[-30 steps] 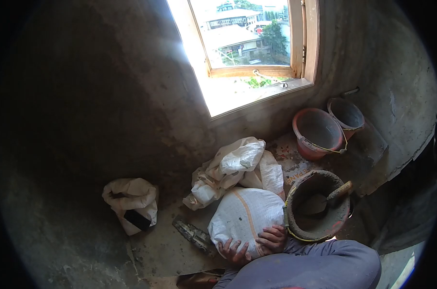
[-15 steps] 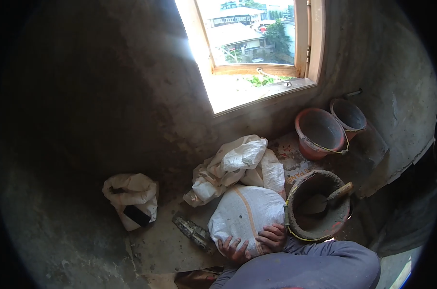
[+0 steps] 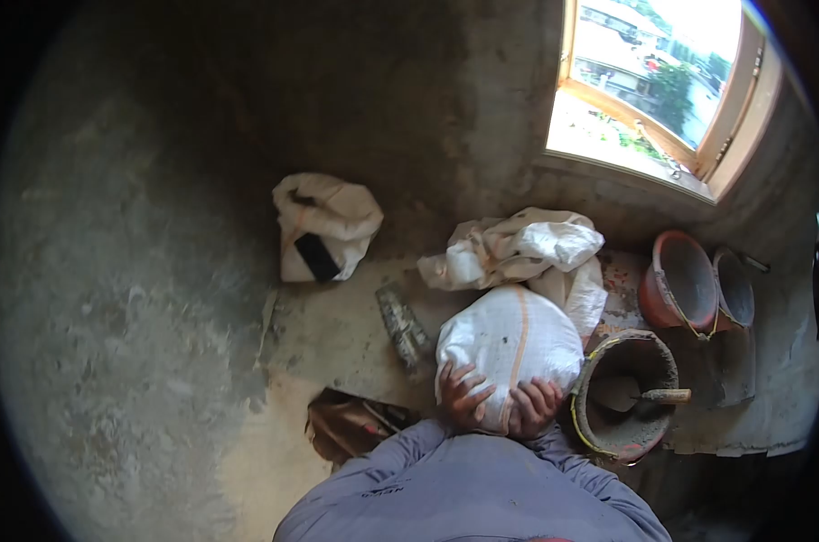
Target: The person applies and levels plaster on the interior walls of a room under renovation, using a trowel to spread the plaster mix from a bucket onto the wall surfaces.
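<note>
A bulging white woven sack [image 3: 491,330] with an orange stripe is in front of my body. My left hand [image 3: 463,395] and my right hand [image 3: 534,405] grip its near side, with fingers curled over the cloth; the thumbs are mostly hidden. What fills the sack cannot be seen. Just right of it stands a mortar-caked bucket [image 3: 671,363], in which a trowel with a wooden handle [image 3: 667,396] rests. Behind the full sack lie crumpled white sacks [image 3: 527,242]. To its left, on the floor, is a long, mortar-stained object [image 3: 400,323].
Two reddish buckets [image 3: 649,303] [image 3: 736,287] stand at the right by the wall, below an open wooden window [image 3: 644,135]. An open white sack [image 3: 341,212] with a black phone-like object [image 3: 316,258] on it sits at left. Nearer lies a brown bag [image 3: 341,432].
My view has swung left and down, so the window and buckets appear farther right. Both hands stay on the full sack. More of my torso and sleeves shows.
</note>
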The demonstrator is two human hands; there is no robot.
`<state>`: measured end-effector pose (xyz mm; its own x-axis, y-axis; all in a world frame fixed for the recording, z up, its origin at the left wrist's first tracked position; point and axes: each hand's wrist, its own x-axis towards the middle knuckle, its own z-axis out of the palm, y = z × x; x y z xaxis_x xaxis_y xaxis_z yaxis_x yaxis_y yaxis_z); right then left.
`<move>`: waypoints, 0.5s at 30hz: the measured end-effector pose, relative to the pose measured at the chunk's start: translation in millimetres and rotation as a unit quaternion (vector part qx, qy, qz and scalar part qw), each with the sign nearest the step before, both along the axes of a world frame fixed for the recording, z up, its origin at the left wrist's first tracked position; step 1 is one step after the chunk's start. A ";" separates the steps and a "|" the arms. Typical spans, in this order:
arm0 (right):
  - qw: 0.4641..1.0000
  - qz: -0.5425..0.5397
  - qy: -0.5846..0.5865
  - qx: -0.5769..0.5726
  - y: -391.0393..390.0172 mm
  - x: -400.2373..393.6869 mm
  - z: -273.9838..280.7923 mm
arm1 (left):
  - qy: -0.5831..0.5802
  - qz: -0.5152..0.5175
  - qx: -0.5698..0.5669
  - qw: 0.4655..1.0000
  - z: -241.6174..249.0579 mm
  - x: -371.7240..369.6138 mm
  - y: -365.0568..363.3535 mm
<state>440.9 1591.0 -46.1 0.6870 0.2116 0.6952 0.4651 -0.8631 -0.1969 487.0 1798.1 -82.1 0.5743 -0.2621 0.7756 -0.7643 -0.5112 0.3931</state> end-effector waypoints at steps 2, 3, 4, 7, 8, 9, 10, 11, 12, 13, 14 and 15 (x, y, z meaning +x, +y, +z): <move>1.000 -0.002 -0.001 -0.002 0.1 0.2 3.3 | -0.006 -0.001 -0.003 1.000 -0.6 1.9 -0.2; 1.000 0.005 0.003 -0.001 0.6 -1.0 3.2 | -0.012 -0.002 -0.010 1.000 -0.1 1.5 0.1; 1.000 0.000 0.003 -0.003 1.0 -1.2 2.0 | -0.010 -0.003 -0.014 1.000 -1.5 1.2 0.3; 1.000 -0.002 0.006 -0.006 1.3 -1.9 2.5 | -0.011 0.001 -0.015 1.000 0.7 0.7 0.2; 1.000 -0.004 0.004 -0.007 1.2 -2.0 2.4 | -0.010 0.003 -0.014 1.000 0.3 -0.3 -0.2; 1.000 -0.006 0.001 -0.007 1.6 -1.4 1.9 | -0.007 0.000 -0.019 1.000 0.4 -0.1 -0.5; 1.000 -0.011 -0.003 -0.003 2.8 -1.4 0.1 | -0.004 -0.004 -0.025 1.000 0.6 -0.1 -0.5; 1.000 -0.009 -0.003 -0.002 3.6 -2.2 1.5 | -0.003 -0.003 -0.024 1.000 1.3 -0.7 -0.4; 1.000 -0.009 -0.003 0.000 4.4 -1.8 3.6 | 0.001 -0.002 -0.022 1.000 2.1 -0.8 -0.2; 1.000 -0.010 -0.002 0.003 5.2 -1.8 5.2 | 0.008 -0.002 -0.020 1.000 2.7 -1.8 0.4; 1.000 -0.012 -0.004 0.005 5.9 -1.6 5.7 | 0.010 -0.002 -0.020 1.000 4.0 -3.0 1.0; 1.000 -0.012 -0.003 0.005 6.2 -0.7 5.4 | 0.018 -0.003 -0.016 1.000 5.7 -2.6 1.5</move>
<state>440.2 1597.2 -40.7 0.6880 0.1878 0.7010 0.4454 -0.8719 -0.2035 484.4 1799.6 -76.4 0.6001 -0.2420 0.7624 -0.7528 -0.4931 0.4361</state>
